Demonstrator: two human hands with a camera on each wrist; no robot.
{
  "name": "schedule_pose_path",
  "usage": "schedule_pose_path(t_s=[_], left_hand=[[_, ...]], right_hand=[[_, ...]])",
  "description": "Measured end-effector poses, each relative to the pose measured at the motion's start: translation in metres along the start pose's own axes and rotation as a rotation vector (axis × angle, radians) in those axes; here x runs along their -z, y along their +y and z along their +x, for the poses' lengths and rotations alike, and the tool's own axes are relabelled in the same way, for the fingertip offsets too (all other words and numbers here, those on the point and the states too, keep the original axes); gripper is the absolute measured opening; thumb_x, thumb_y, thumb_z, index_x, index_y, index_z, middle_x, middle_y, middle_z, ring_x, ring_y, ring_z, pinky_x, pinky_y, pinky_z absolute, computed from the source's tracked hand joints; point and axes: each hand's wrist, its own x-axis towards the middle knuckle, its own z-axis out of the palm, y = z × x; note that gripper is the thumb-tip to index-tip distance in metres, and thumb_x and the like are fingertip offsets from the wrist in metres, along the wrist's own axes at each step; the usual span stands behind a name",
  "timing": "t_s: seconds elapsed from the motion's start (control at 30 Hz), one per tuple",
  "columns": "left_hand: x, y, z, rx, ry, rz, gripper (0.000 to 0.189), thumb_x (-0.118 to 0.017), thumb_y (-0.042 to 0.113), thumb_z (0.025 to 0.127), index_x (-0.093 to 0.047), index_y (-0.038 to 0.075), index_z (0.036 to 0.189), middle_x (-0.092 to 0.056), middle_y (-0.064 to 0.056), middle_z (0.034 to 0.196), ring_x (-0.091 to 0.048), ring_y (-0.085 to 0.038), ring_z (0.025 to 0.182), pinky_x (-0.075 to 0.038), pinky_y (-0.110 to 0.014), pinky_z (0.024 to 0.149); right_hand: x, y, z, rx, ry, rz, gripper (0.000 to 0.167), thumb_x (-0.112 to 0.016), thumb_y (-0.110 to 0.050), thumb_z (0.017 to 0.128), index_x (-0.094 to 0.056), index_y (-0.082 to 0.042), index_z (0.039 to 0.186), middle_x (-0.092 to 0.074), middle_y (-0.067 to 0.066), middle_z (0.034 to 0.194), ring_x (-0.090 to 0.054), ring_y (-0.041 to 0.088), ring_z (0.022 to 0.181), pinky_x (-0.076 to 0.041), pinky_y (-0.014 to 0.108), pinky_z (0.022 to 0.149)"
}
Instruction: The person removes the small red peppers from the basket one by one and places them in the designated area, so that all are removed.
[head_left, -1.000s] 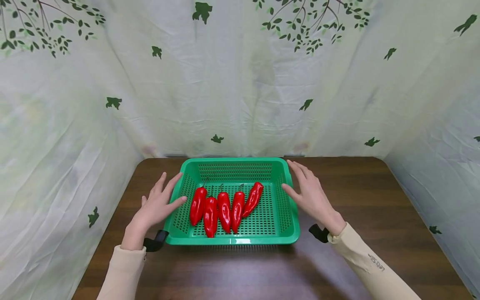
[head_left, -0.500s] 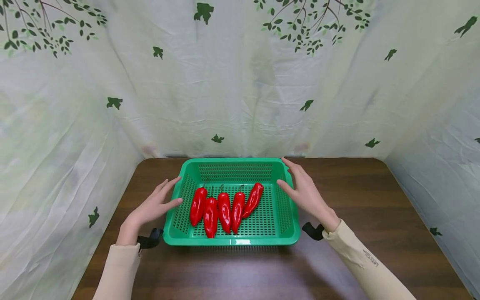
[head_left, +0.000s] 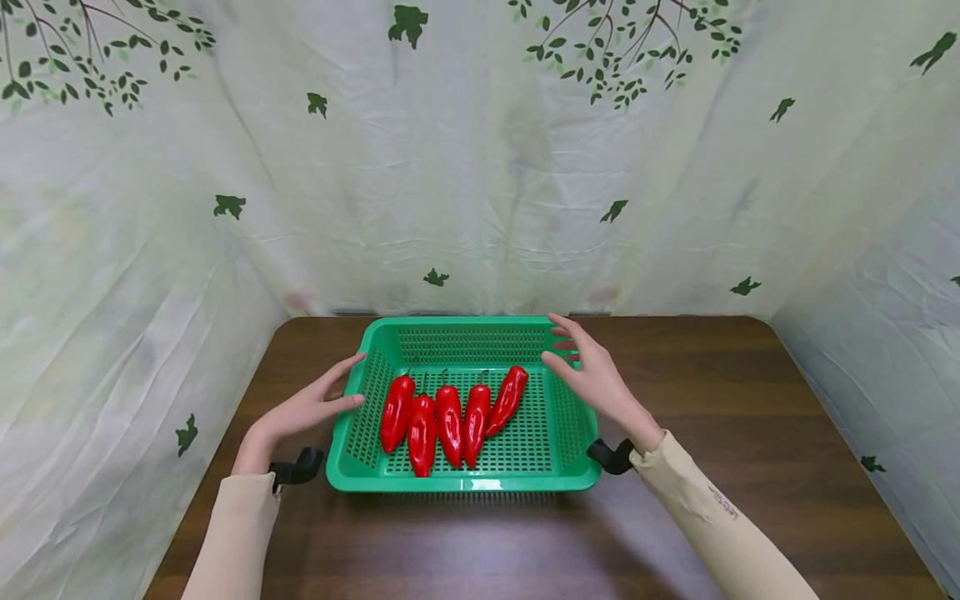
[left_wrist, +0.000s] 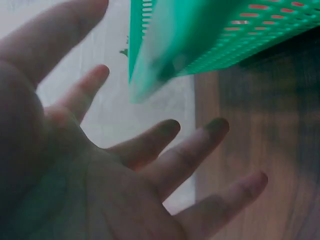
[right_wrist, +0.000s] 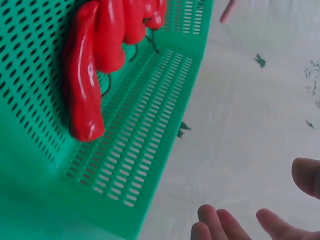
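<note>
Several glossy red peppers (head_left: 448, 425) lie side by side in a green plastic basket (head_left: 465, 482) with perforated walls. At the basket's left side is my left hand (head_left: 303, 411), fingers spread and holding nothing; the left wrist view shows its fingers (left_wrist: 165, 160) apart from the basket wall. My right hand (head_left: 596, 375) hovers over the basket's right rim near the back corner, its fingers loosely bent. In the right wrist view its fingertips (right_wrist: 220, 222) show at the lower right, with nothing between them. The rightmost pepper (right_wrist: 85, 75) is the one closest to this hand.
The basket stands on a dark brown wooden table (head_left: 750, 433), close to its back edge. Behind and on both sides hangs a pale cloth (head_left: 480, 167) printed with leaves. Dark straps (head_left: 611, 457) sit at both wrists.
My right hand has moved left, from beside the basket's right rim to over it. The left hand has shifted slightly and turned a little. Basket and peppers stay in place.
</note>
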Motion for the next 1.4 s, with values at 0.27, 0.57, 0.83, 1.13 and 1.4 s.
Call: schedule_pose_path(t_s=[0.27,0.57,0.83,1.13,1.4], left_hand=[[0.002,-0.015,0.007,0.003,-0.021,-0.046,0.072,-0.056,0.021,0.096,-0.013,0.018,0.154,-0.021,-0.025,0.149,-0.036,-0.047,0.128,-0.046,-0.048,0.091],[0.000,-0.022,0.012,0.000,-0.038,-0.120,0.073,-0.055,0.019,0.096,-0.010,0.020,0.154,-0.025,-0.027,0.146,-0.043,-0.045,0.123,-0.049,-0.045,0.088],[-0.003,-0.029,0.018,-0.006,-0.034,-0.180,0.073,-0.055,0.017,0.096,-0.011,0.022,0.154,-0.018,-0.022,0.151,-0.037,-0.045,0.127,-0.049,-0.041,0.088],[-0.009,-0.035,0.022,0.036,-0.004,-0.206,0.073,-0.057,0.019,0.095,-0.014,0.027,0.153,-0.015,-0.020,0.152,-0.043,-0.045,0.122,-0.052,-0.045,0.081],[-0.010,-0.036,0.022,0.022,-0.015,-0.255,0.075,-0.057,0.012,0.095,-0.011,0.026,0.153,-0.020,-0.027,0.147,-0.049,-0.047,0.116,-0.053,-0.049,0.076]], right_hand=[[-0.005,0.003,0.008,-0.094,-0.027,0.122,0.056,-0.055,-0.025,0.097,-0.033,-0.017,0.148,-0.047,0.016,0.136,-0.049,0.033,0.120,-0.043,0.051,0.092],[-0.011,0.005,0.015,-0.188,-0.058,0.225,0.055,-0.055,-0.025,0.097,-0.034,-0.016,0.147,-0.046,0.019,0.137,-0.051,0.033,0.118,-0.041,0.052,0.094],[-0.020,0.010,0.021,-0.247,-0.087,0.341,0.054,-0.053,-0.020,0.098,-0.033,-0.011,0.147,-0.044,0.021,0.138,-0.048,0.035,0.121,-0.040,0.051,0.097],[-0.031,0.016,0.023,-0.308,-0.103,0.415,0.052,-0.050,-0.017,0.099,-0.032,-0.008,0.147,-0.043,0.025,0.136,-0.046,0.041,0.122,-0.040,0.052,0.097],[-0.041,0.019,0.026,-0.348,-0.102,0.421,0.052,-0.050,-0.017,0.099,-0.033,-0.004,0.146,-0.047,0.026,0.129,-0.048,0.044,0.117,-0.041,0.053,0.096]])
